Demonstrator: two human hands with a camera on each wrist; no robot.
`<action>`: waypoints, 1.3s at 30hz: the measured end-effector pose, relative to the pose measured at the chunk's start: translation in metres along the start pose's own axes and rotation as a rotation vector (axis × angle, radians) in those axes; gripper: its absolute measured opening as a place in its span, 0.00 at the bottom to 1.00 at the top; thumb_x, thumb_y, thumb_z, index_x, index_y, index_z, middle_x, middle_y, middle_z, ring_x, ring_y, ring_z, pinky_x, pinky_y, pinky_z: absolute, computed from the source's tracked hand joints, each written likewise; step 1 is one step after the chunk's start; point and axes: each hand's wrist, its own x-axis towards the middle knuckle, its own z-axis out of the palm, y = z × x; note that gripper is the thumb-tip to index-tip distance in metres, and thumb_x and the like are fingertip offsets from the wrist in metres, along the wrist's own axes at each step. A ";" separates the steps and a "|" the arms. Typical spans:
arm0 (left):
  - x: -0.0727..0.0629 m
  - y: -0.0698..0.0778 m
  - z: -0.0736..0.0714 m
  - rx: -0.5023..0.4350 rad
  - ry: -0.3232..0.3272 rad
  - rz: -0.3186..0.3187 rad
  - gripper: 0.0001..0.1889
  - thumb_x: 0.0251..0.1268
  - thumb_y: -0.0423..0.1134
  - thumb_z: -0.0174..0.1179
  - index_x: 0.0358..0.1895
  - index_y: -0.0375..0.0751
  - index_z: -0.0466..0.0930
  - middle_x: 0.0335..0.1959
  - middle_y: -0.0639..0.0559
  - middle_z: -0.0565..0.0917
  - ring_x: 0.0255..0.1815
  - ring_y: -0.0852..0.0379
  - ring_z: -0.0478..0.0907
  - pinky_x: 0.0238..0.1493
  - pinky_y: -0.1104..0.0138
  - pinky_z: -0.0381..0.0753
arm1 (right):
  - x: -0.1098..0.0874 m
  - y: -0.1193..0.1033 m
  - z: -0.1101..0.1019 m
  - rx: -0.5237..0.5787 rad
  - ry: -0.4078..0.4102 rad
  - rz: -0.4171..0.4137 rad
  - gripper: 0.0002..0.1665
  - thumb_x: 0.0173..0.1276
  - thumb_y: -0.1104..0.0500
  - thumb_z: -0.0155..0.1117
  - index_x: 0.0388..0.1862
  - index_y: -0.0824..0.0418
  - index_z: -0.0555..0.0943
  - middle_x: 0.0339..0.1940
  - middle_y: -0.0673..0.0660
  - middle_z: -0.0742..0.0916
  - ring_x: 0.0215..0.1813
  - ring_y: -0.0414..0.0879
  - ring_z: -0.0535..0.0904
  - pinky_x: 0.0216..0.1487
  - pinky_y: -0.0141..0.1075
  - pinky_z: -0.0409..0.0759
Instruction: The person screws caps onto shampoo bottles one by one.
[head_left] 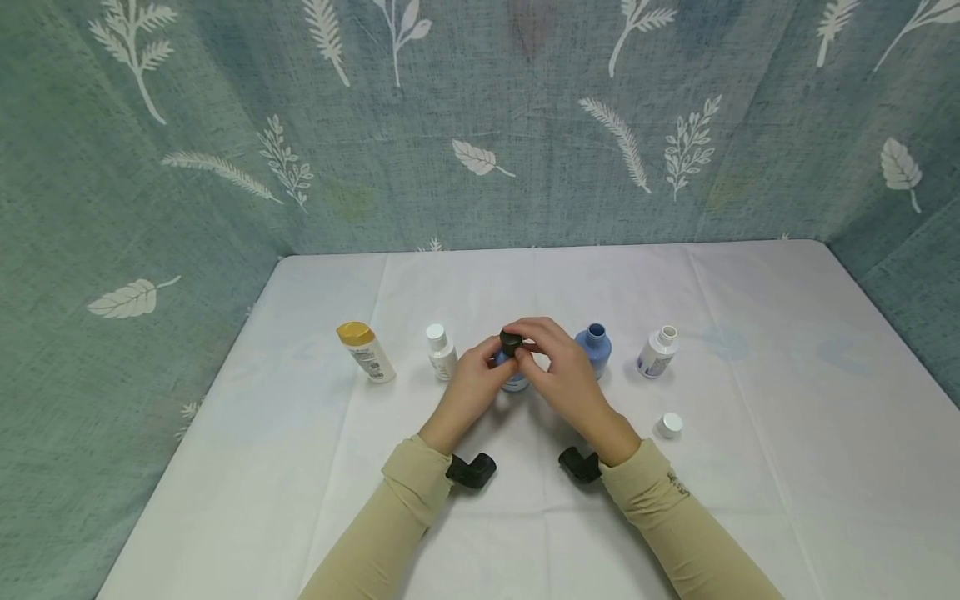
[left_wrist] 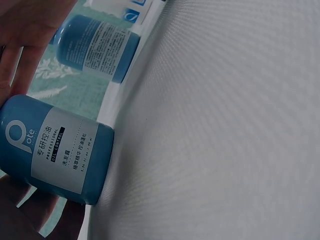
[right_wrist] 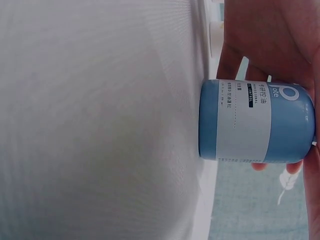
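Pinching the short, round black cap (head_left: 511, 342) between thumb and fingers, the right hand (head_left: 558, 362) is set at the top of the round-shouldered blue plastic bottle with a pale printed label (right_wrist: 255, 122). This bottle is kept upright on the white cloth (head_left: 262, 467), and its body is wrapped from the near left by the curled fingers of the left hand (head_left: 475, 371).

To its right, a second blue bottle (head_left: 597, 358) is seen uncapped, and farther right a small white bottle with a bare neck (head_left: 654, 358). A loose white cap (head_left: 671, 425) is placed nearer the person, also to its right. To its left, a white-capped white bottle (head_left: 443, 360) and, beyond that, a pale bottle with a yellow cap (head_left: 373, 358) are found.

The step in hand is judged to be the turning of the black cap; whether it is being loosened or tightened cannot be told. For the next move, a steady hold on the body and a level twist would be called for, so that tipping is avoided.
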 end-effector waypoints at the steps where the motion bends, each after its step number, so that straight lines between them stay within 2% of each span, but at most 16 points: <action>1: 0.000 0.000 0.000 -0.002 -0.001 0.002 0.11 0.56 0.44 0.58 0.43 0.54 0.78 0.40 0.58 0.79 0.38 0.60 0.74 0.39 0.65 0.75 | 0.000 0.000 0.000 -0.001 0.001 0.000 0.17 0.62 0.65 0.54 0.50 0.56 0.76 0.51 0.48 0.76 0.52 0.40 0.72 0.47 0.32 0.74; 7: 0.000 0.000 0.000 -0.014 -0.002 0.006 0.10 0.57 0.44 0.58 0.42 0.54 0.79 0.40 0.59 0.79 0.39 0.60 0.74 0.39 0.64 0.74 | 0.000 0.000 0.000 -0.013 0.009 0.012 0.15 0.63 0.62 0.56 0.50 0.56 0.76 0.50 0.49 0.75 0.52 0.41 0.72 0.47 0.32 0.74; 15: 0.001 -0.001 0.000 -0.013 -0.004 -0.005 0.12 0.57 0.46 0.58 0.44 0.54 0.78 0.42 0.58 0.79 0.41 0.61 0.75 0.42 0.64 0.75 | 0.000 0.000 0.000 0.003 0.008 0.040 0.15 0.65 0.62 0.52 0.51 0.55 0.77 0.52 0.47 0.76 0.53 0.38 0.71 0.48 0.32 0.73; 21: 0.001 0.000 0.000 -0.022 0.001 0.001 0.10 0.56 0.46 0.58 0.42 0.53 0.79 0.39 0.57 0.80 0.37 0.60 0.75 0.38 0.65 0.75 | 0.000 0.001 0.000 -0.014 0.020 0.033 0.15 0.66 0.62 0.50 0.50 0.55 0.78 0.52 0.47 0.77 0.54 0.38 0.71 0.48 0.32 0.74; 34: 0.000 0.000 0.000 -0.029 -0.003 0.003 0.11 0.56 0.45 0.58 0.43 0.54 0.79 0.38 0.58 0.80 0.35 0.60 0.74 0.36 0.65 0.74 | -0.001 0.002 0.001 0.019 0.039 0.054 0.13 0.64 0.57 0.57 0.48 0.56 0.78 0.48 0.51 0.76 0.50 0.43 0.72 0.45 0.35 0.76; 39: 0.000 -0.001 0.000 -0.039 -0.009 0.010 0.10 0.57 0.45 0.58 0.43 0.54 0.79 0.39 0.58 0.80 0.35 0.59 0.74 0.35 0.65 0.73 | -0.001 0.003 0.001 0.007 0.043 0.070 0.14 0.63 0.56 0.58 0.49 0.55 0.77 0.47 0.50 0.75 0.49 0.42 0.72 0.44 0.35 0.76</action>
